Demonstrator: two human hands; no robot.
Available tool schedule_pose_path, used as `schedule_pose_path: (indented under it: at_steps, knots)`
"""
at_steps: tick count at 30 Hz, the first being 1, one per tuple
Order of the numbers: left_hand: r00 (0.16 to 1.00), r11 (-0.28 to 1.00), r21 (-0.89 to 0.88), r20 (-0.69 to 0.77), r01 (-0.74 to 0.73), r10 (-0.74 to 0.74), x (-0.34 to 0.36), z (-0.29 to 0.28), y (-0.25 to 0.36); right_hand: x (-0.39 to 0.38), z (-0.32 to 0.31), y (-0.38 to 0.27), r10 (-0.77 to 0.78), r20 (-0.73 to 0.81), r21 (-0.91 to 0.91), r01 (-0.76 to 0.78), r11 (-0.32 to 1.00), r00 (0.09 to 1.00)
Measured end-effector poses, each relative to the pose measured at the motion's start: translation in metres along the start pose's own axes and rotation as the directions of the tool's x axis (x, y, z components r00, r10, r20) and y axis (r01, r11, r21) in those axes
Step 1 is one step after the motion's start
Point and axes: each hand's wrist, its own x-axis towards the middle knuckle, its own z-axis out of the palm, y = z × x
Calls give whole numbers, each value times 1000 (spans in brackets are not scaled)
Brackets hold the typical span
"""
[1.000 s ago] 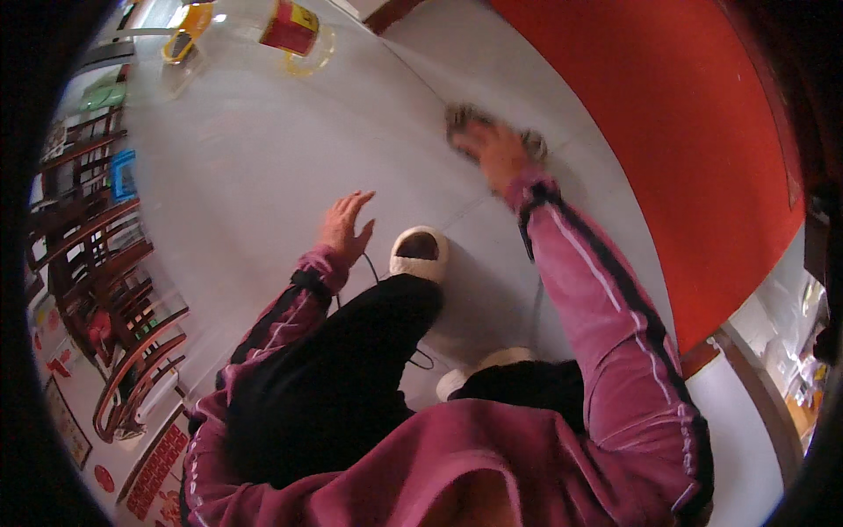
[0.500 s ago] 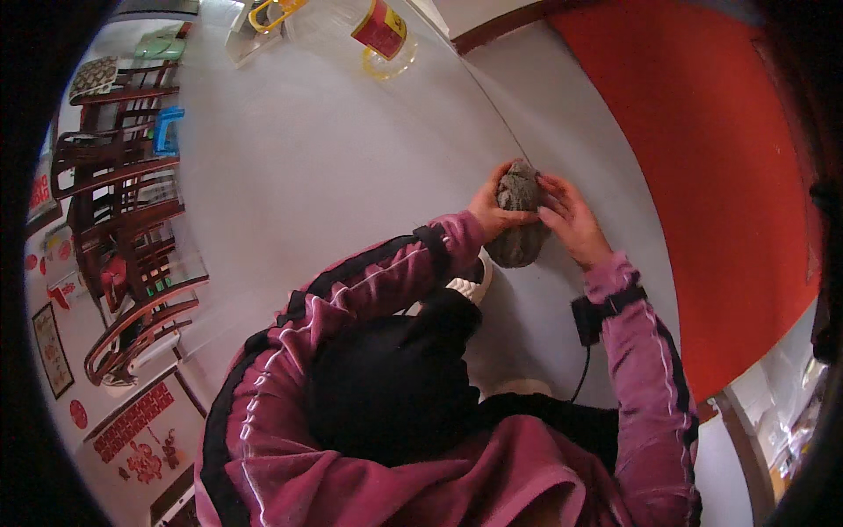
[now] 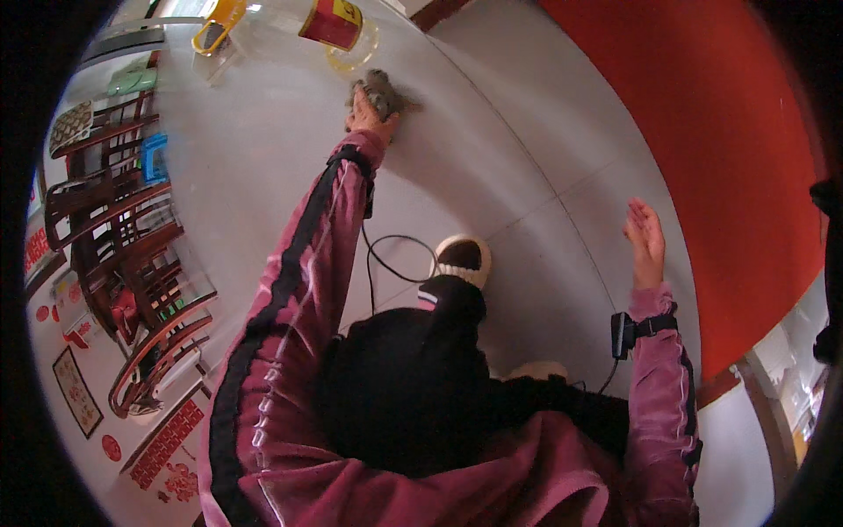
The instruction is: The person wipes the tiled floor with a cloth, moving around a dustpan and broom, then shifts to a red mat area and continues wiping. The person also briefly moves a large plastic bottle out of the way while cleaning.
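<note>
My left hand (image 3: 371, 119) reaches far out to the front left. Its fingers are closed round a wadded grey rag (image 3: 380, 90), which rests on or just over the glossy light floor; whether it touches is hard to tell. Close beyond the rag stands a clear bottle (image 3: 353, 54) with a red and yellow label, cut off by the upper edge. To the right, my right hand (image 3: 647, 239) hangs above the floor, holding nothing. Its fingers are stretched out, some lying side by side.
A yellow-handled thing (image 3: 219, 25) sits left of the bottle. Dark wooden chairs (image 3: 114, 211) line the left side, with a blue plastic item (image 3: 154, 158) among them. A red surface (image 3: 641, 114) curves along the right. My shoe (image 3: 463, 261) and a black cable (image 3: 373, 263) are near the middle.
Both hands were together on the rag nearer the middle. My left hand has carried it forward and left, near the bottle. My right hand has let go and moved right and back.
</note>
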Motion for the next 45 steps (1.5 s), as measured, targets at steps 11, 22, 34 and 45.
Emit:
schedule_pose_path:
  at_steps: [11, 22, 34, 45]
  knots:
    - [605, 728, -421, 407, -541, 685, -180, 45, 156, -1, 6, -22, 92, 70, 56, -96, 994, 993]
    - [940, 916, -214, -33, -340, 341, -86, 5, 89, -14, -16, -24, 96, -111, 134, -81, 988, 989]
    - [674, 766, -561, 436, -314, 596, -197, 33, 217, -20, -6, -29, -5, -33, 109, 9, 994, 999]
    - [302, 118, -588, 564, 800, 769, -157, -64, 314, -8, 11, -82, -296, -90, 240, 309, 920, 951]
